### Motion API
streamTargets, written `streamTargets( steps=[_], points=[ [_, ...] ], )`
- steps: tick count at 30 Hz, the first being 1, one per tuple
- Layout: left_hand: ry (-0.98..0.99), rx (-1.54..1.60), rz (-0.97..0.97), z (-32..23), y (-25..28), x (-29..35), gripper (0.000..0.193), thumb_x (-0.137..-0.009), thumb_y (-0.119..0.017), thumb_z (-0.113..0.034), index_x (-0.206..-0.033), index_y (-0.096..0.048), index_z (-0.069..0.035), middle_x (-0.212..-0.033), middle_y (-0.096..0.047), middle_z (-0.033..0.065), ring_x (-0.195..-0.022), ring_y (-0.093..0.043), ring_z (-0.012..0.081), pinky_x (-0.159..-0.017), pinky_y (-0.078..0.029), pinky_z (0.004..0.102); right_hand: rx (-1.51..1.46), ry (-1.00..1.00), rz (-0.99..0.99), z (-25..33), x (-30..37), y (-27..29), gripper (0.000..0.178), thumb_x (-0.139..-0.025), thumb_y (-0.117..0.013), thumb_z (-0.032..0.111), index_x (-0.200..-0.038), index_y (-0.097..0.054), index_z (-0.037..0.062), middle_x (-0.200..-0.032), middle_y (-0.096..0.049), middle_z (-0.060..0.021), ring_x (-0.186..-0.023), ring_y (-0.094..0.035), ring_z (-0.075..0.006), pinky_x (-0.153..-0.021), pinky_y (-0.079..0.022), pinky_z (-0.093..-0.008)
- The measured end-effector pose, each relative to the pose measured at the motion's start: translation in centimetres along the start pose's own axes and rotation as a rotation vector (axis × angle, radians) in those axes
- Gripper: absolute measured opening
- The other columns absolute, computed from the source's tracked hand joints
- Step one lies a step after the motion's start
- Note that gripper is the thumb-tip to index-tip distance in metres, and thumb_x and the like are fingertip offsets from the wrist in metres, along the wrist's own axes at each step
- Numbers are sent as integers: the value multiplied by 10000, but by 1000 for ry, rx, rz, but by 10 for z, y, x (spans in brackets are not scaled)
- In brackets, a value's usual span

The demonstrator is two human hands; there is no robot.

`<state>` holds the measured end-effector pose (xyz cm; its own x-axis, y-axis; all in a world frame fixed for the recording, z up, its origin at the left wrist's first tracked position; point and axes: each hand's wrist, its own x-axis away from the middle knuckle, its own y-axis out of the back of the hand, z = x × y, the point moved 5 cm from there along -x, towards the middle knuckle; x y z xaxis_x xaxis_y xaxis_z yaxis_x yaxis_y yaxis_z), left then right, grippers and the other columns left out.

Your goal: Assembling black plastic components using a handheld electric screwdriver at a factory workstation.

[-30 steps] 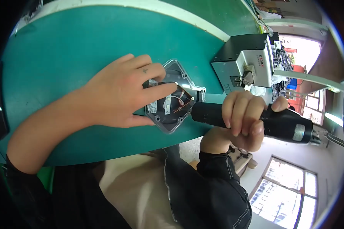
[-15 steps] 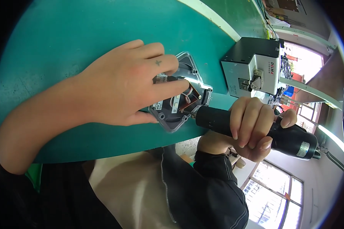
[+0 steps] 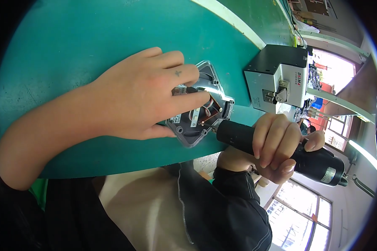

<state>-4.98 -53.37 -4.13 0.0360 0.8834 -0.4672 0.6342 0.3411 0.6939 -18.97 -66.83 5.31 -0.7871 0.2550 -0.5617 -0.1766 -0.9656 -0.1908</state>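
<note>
A grey housing (image 3: pixel 191 136) with a clear rim lies on the green tabletop, its inside facing up. Inside are a copper-coloured plate (image 3: pixel 213 115), white strips and thin wires. My left hand (image 3: pixel 151 90) grips the housing from the left, thumb at its near edge and fingers reaching over the inside, covering part of it. My right hand (image 3: pixel 276 144) is wrapped round a black electric screwdriver (image 3: pixel 234 134), tilted with its tail toward the lower right. The screwdriver's bit points into the housing at the near corner of the copper-coloured plate; whether it sits on a screw I cannot tell.
A black and silver box-shaped machine (image 3: pixel 276 77) stands on the green table (image 3: pixel 92 37) to the right of the housing. A pale strip (image 3: pixel 234 21) edges the table beyond. A cable (image 3: pixel 362 186) hangs near the screwdriver's tail. Windows (image 3: pixel 301 213) show at the lower right.
The screwdriver's tail has dropped slightly, so the tool tilts more steeply across the picture. The housing and my left hand appear shifted a little to the lower right, along with the surroundings.
</note>
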Motion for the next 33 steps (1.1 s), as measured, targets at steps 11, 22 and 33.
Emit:
streamTargets(
  steps=[11, 22, 33],
  points=[
    [3, 2, 9, 0, 0, 0, 726, -576, -910, -356, -1233, -691, -140, -1161, -607, 67, -1027, -554, 254, -828, -467, 390, 25, 6, 27, -2, -1, -1, 454, -871, -715, 0, -1185, -413, 130, -668, -570, -17, -468, -565, -135, -435, -493, -277],
    [3, 0, 10, 0, -1, 2, 731, -568, -919, -347, -1233, -691, -145, -1168, -602, 70, -1050, -560, 253, -831, -466, 392, -7, 12, 47, -3, 0, -3, 456, -870, -719, -11, -1178, -410, 125, -666, -569, -23, -461, -552, -131, -431, -490, -280],
    [5, 2, -5, 2, -1, 5, 737, -577, -917, -348, -1249, -680, -155, -1157, -599, 66, -1027, -558, 254, -814, -461, 389, 145, -10, 243, -9, -2, -17, 375, -939, -730, 88, -1031, -370, 131, -724, -631, 3, -550, -631, -59, -485, -516, -205]
  ],
)
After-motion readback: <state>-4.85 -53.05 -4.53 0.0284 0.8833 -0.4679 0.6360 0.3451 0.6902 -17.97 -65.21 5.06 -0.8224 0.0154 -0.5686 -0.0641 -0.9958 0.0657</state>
